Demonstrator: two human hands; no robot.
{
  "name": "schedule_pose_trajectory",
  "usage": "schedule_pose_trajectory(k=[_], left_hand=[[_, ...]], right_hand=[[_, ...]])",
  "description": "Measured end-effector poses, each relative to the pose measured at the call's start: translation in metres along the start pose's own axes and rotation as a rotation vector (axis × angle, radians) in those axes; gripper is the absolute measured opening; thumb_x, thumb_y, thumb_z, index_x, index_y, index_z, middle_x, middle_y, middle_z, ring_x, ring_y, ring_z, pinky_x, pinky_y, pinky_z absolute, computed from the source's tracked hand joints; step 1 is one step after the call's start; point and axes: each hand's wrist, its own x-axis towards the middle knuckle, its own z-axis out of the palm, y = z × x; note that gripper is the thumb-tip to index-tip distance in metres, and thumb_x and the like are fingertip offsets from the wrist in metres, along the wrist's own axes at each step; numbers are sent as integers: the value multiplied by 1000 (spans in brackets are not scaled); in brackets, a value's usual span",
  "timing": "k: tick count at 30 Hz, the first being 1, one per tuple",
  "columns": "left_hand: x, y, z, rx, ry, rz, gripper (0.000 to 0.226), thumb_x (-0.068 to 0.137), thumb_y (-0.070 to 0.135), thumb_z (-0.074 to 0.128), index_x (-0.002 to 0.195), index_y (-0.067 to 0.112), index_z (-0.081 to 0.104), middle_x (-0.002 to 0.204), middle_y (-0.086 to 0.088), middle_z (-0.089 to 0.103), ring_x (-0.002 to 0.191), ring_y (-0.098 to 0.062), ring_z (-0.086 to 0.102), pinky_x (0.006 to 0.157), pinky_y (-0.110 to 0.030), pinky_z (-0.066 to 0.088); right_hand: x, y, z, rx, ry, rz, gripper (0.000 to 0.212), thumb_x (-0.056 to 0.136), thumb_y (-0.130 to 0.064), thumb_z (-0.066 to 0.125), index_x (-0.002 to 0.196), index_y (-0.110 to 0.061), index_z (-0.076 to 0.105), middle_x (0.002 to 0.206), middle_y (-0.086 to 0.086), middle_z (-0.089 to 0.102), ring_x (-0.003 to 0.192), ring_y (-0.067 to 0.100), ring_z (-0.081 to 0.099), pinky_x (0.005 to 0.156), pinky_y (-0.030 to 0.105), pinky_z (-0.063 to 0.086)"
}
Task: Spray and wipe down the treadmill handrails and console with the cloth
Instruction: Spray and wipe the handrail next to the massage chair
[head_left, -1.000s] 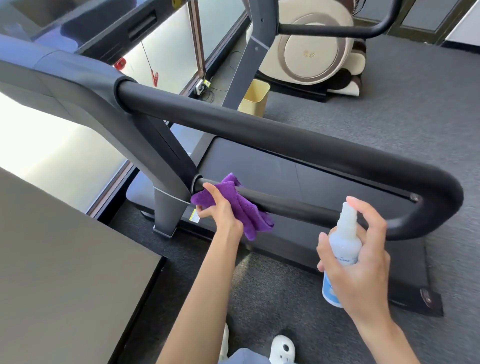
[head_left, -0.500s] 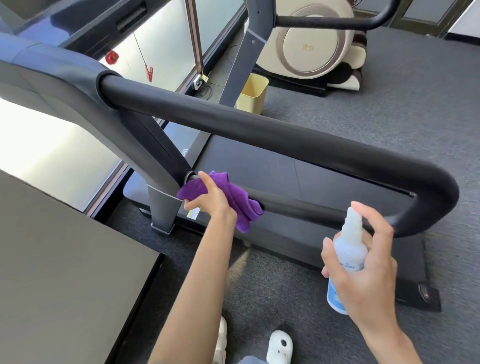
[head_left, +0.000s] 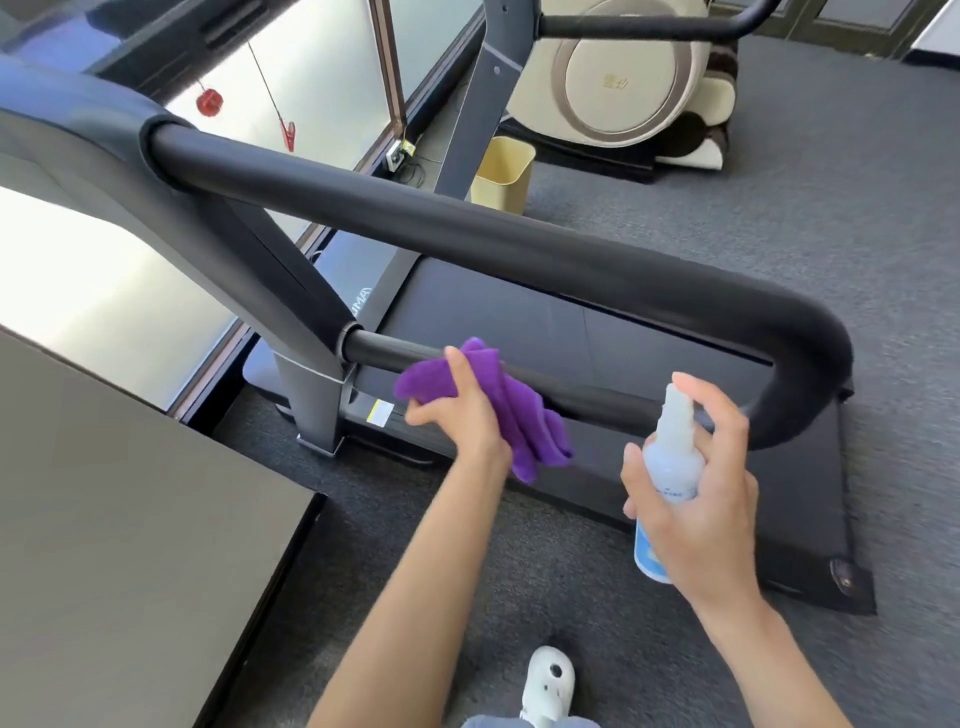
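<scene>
Sliding right since the earlier frames, the left hand has carried the purple cloth away from the upright joint, along the lower handrail; that stretch looks wiped, with the bar's right part still to do. To the right, the right hand grips the spray bottle, forefinger over the nozzle; its contents can't be judged. Far behind, a yellow bin shows nothing inside.

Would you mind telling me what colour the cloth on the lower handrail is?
Purple; the cloth shows best in the head view.
</scene>
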Motion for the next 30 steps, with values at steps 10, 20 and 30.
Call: schedule_pose_trajectory(k=[10, 20, 30], left_hand=[[-87, -76, 36, 25, -211, -161, 78, 77, 68, 60, 123, 27, 14, 129, -6, 48, 115, -23, 55, 98, -31, 44], [-86, -71, 38, -21, -115, -36, 67, 88, 56, 59, 123, 16, 18, 128, -3, 42, 113, -18, 51, 100, -30, 40], [-135, -106, 48, 39, -340, -153, 63, 90, 56, 56, 121, 20, 16, 136, -3, 44, 121, -16, 53, 108, -39, 42]], right_hand=[[-4, 19, -21, 29, 67, -45, 56, 88, -28, 66, 132, -45, 36, 118, 23, 65, 90, 47, 69, 81, 64, 55], [-4, 40, -58, 44, 105, -66, 52, 88, -32, 62, 132, -42, 36, 116, 25, 64, 77, 41, 68, 75, 61, 56], [0, 56, -103, 47, 167, -74, 52, 89, -34, 61, 135, -40, 36, 117, 29, 63, 84, 46, 68, 79, 64, 54]])
